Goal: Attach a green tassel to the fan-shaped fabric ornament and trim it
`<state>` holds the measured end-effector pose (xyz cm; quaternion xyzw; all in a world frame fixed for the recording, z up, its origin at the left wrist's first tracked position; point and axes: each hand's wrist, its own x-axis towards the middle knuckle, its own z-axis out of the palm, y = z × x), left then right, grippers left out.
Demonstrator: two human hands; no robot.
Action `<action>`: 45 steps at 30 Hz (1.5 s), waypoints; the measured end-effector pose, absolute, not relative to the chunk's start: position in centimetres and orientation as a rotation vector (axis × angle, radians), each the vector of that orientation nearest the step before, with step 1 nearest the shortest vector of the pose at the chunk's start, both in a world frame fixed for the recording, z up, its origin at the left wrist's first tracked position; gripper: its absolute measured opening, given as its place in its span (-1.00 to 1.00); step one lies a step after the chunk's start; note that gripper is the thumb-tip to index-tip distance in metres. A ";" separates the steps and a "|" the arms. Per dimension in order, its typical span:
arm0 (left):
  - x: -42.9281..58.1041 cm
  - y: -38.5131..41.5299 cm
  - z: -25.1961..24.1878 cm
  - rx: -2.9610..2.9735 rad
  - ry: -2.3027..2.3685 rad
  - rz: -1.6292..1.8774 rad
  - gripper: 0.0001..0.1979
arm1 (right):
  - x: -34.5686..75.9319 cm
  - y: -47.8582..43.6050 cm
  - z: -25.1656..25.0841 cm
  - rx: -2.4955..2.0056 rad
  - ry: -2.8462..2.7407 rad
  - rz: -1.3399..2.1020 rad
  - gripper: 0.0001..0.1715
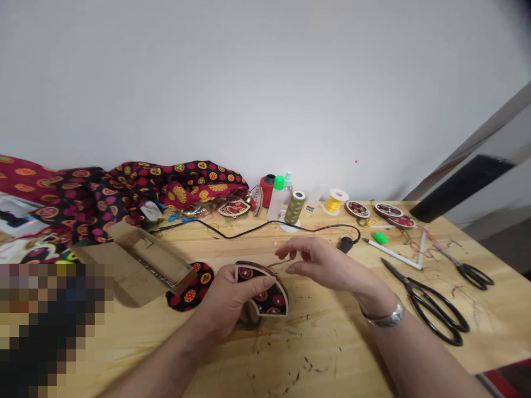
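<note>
Your left hand (224, 296) grips the fan-shaped patterned piece (274, 301), thumb across its face, above the tabletop (332, 342). Your right hand (317, 261) is just beside it, fingers bent near a thin cord (282, 263); whether they pinch it can't be told. The cardboard box's (124, 240) dark markings (150, 275) and the clear container's (316, 194) label (310, 209) are too small to read.

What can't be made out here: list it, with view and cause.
All in the head view:
Left hand: most fingers, hidden behind the fan-shaped piece.
Right hand: what, if anything, it pinches; too small and blurred.
Flowered patch: full outline, partly covered by the box.
Patterned cloth: left end, cut off by the left edge.
Lower left corner: masked by coarse blocks.
</note>
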<state>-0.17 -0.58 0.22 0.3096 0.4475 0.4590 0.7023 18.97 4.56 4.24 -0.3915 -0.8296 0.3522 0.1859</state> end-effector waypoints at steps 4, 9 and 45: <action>-0.4 -0.6 -0.2 0.738 1.012 0.997 -0.82 | 18.6 4.0 4.6 -1.006 -2.399 0.812 -0.80; -0.3 -0.8 -0.3 0.761 1.026 0.958 -0.80 | 18.1 3.1 5.1 -0.891 -2.528 0.503 -0.80; 0.2 -0.1 0.8 0.431 0.947 1.163 -0.85 | 15.4 3.5 2.9 -1.073 -1.224 1.536 -0.82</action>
